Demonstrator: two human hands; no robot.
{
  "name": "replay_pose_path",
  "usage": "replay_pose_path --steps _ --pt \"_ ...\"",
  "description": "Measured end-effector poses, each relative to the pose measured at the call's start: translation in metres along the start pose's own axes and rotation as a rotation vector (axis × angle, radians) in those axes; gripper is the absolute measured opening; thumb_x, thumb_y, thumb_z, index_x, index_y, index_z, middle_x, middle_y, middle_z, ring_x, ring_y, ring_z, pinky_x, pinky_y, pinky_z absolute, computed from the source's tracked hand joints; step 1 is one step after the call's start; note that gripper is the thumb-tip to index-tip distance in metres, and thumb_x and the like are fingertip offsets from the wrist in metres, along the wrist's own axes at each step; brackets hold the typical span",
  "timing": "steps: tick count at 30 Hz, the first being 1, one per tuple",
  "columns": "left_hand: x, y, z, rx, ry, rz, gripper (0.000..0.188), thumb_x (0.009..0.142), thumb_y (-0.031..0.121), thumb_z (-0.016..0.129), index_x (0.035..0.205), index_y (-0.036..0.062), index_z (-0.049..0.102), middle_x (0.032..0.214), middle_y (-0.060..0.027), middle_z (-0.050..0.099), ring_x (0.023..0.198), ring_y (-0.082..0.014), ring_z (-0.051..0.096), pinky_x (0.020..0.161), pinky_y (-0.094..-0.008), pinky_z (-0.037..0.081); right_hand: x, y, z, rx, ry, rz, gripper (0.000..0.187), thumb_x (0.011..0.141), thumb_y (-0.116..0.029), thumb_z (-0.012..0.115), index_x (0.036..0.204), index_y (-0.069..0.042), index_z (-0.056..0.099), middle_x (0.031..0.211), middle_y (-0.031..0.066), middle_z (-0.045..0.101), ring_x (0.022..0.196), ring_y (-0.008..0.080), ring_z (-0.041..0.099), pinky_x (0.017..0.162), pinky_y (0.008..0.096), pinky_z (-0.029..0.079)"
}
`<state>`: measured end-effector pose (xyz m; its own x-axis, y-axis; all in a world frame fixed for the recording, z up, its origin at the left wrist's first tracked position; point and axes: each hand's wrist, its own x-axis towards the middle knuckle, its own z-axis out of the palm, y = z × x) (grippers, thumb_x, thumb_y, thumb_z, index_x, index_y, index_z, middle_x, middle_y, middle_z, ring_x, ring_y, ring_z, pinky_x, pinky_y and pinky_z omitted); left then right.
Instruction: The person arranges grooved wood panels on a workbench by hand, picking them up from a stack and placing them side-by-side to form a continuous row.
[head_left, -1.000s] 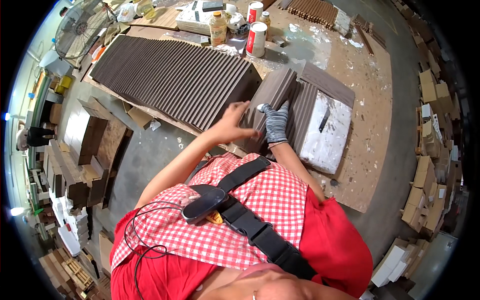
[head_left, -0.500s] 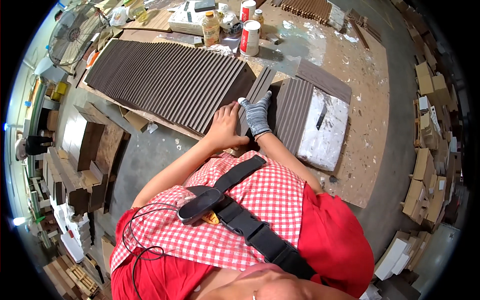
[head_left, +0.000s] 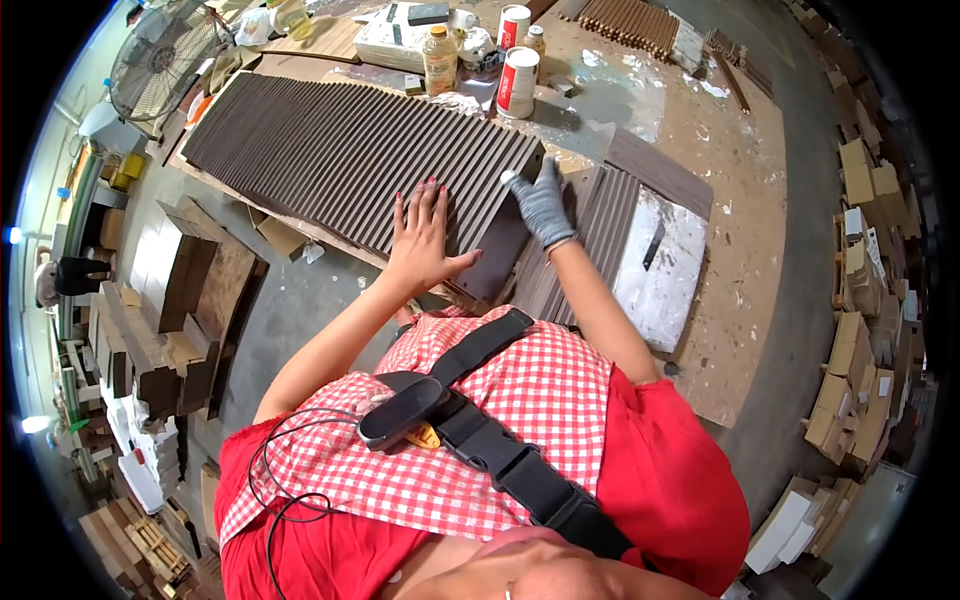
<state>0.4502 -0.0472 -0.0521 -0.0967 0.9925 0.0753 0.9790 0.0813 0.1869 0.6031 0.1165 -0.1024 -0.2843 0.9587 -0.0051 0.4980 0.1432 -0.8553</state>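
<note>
A long row of dark brown boards [head_left: 330, 145] stands on edge, packed side by side, on the worktable. My left hand [head_left: 425, 245] is bare and lies on top of the row near its right end, fingers spread. In a grey knit glove, my right hand [head_left: 542, 208] rests at the row's right end, thumb apart from the stretched fingers and touching the last boards. Just right of that hand sits a shorter group of brown boards [head_left: 592, 235], with a white, stained block [head_left: 658, 270] beside it.
Behind the row stand white-and-red cans [head_left: 518, 85], a jar [head_left: 440, 62] and a white package [head_left: 390, 40]. A flat brown board [head_left: 660, 175] lies beyond the white block. At the far left is a fan [head_left: 165, 60]; cardboard boxes [head_left: 845, 370] line the right side.
The separate boards between my hands now stand against the row, which reaches farther right. My left hand has spread flat on top; my right hand has moved to the new end.
</note>
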Motion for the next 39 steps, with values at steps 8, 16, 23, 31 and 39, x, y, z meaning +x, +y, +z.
replay_pose_path --steps 8,16,23,31,39 --pt "0.001 0.002 -0.007 -0.04 -0.081 0.095 0.129 0.058 0.079 0.061 0.145 -0.0043 0.014 0.15 -0.0239 0.014 0.141 -0.0372 0.007 0.112 -0.0546 0.002 0.127 0.049 -0.014 -0.121 -0.143 -0.078 0.057 0.089 -0.035 0.061 0.13 0.003 0.047 0.127 0.0203 0.055 0.12 0.0287 0.051 0.1 0.0321 0.038" --pt "-0.013 -0.003 0.003 0.014 0.038 0.052 0.109 0.066 0.073 0.056 0.144 0.0026 0.026 0.149 -0.0246 0.018 0.14 -0.0389 0.013 0.11 -0.0576 0.003 0.127 0.031 0.009 -0.148 -0.293 -0.216 0.041 0.09 -0.035 0.058 0.115 -0.003 0.062 0.113 0.0162 0.064 0.104 0.0265 0.06 0.094 0.0325 0.042" --pt "-0.011 0.0 0.002 0.034 0.055 0.066 0.105 0.068 0.071 0.055 0.144 0.0036 0.027 0.149 -0.0247 0.02 0.14 -0.0381 0.014 0.11 -0.0576 0.003 0.137 0.046 0.007 -0.166 -0.329 -0.143 0.049 0.088 -0.042 0.057 0.119 -0.005 0.06 0.114 0.0224 0.061 0.109 0.0326 0.058 0.093 0.0378 0.044" --pt "-0.012 -0.001 -0.003 0.077 -0.003 0.06 0.105 0.071 0.072 0.054 0.145 0.0037 0.026 0.15 -0.0233 0.017 0.14 -0.0377 0.012 0.111 -0.0556 0.004 0.066 0.031 -0.096 0.545 -0.058 -0.101 0.041 0.092 -0.019 0.059 0.129 -0.001 0.051 0.121 0.009 0.06 0.11 0.0141 0.055 0.096 0.0262 0.041" --pt "-0.001 -0.008 0.001 -0.046 -0.057 0.107 0.097 0.078 0.066 0.054 0.148 0.0083 0.018 0.153 -0.0226 0.003 0.142 -0.0389 0.004 0.11 -0.0571 0.001 -0.09 0.065 -0.179 0.48 0.148 0.023 0.031 0.094 -0.012 0.053 0.121 0.0 0.057 0.117 0.0105 0.062 0.109 0.0167 0.057 0.1 0.0296 0.042"
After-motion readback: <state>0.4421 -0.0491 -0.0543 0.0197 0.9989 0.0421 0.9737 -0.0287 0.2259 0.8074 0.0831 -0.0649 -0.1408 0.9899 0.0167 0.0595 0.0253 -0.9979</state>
